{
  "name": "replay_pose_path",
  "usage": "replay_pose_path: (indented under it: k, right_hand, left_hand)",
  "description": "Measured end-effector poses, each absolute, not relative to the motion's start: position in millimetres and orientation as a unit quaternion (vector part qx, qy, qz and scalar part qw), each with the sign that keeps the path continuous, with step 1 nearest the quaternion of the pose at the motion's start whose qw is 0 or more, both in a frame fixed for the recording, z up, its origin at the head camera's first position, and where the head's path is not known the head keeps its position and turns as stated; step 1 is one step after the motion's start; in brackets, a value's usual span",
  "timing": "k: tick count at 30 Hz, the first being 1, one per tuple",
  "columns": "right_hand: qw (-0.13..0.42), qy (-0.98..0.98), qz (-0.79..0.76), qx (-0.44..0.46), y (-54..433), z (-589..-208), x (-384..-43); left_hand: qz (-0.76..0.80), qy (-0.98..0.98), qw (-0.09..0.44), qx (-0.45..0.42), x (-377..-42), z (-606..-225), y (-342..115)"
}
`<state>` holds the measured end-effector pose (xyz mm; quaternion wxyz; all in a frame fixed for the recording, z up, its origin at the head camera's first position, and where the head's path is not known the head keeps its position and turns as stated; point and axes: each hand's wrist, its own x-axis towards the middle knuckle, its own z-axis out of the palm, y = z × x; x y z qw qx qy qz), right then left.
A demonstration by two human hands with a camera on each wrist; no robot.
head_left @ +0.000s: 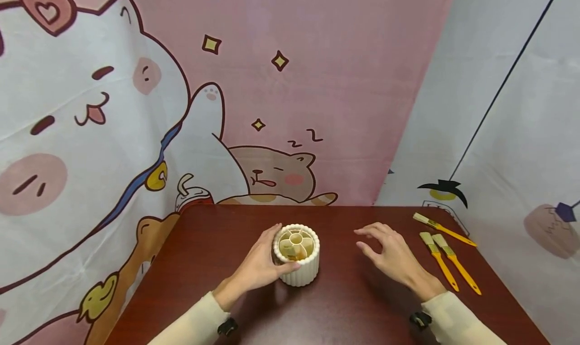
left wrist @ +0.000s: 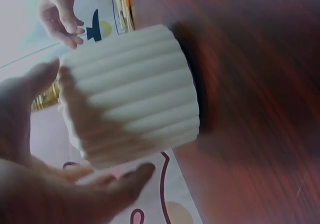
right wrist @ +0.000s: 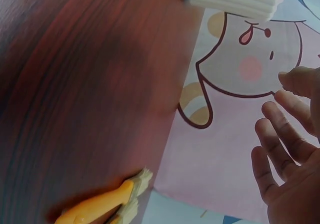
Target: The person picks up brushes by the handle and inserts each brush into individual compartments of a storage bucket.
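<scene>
A cream, ribbed round brush holder [head_left: 304, 273] stands upright on the table, its top divided into several compartments. Something pale and orange, too small to make out, shows inside it. My left hand [head_left: 262, 264] grips the holder from the left, thumb across the near rim, fingers around the far left side. In the left wrist view the holder's ribbed wall [left wrist: 135, 88] lies between thumb and fingers. To the right of it, my right hand [head_left: 390, 252] hovers above the table with fingers loosely bent and nothing in them; this hand [right wrist: 292, 159] also appears in the right wrist view.
Three yellow-handled paintbrushes lie at the table's right side: one brush [head_left: 446, 230] farther back and two side by side, a left brush [head_left: 440, 264] and a right brush [head_left: 457, 265]. Behind the dark red wooden table [head_left: 204, 244] hangs a cartoon-printed cloth [head_left: 353, 108].
</scene>
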<state>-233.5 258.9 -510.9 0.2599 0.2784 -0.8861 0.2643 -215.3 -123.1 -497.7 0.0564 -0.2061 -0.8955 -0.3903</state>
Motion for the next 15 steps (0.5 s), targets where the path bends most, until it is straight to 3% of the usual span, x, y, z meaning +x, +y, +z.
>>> replay_pose_path:
  k: [15]
  right_hand:
    - [0.243,-0.906,0.251,0.239,291.8,-523.7,-241.6]
  left_hand:
    - [-0.384,-0.912,0.117,-0.087,-200.4,-502.0,-100.5]
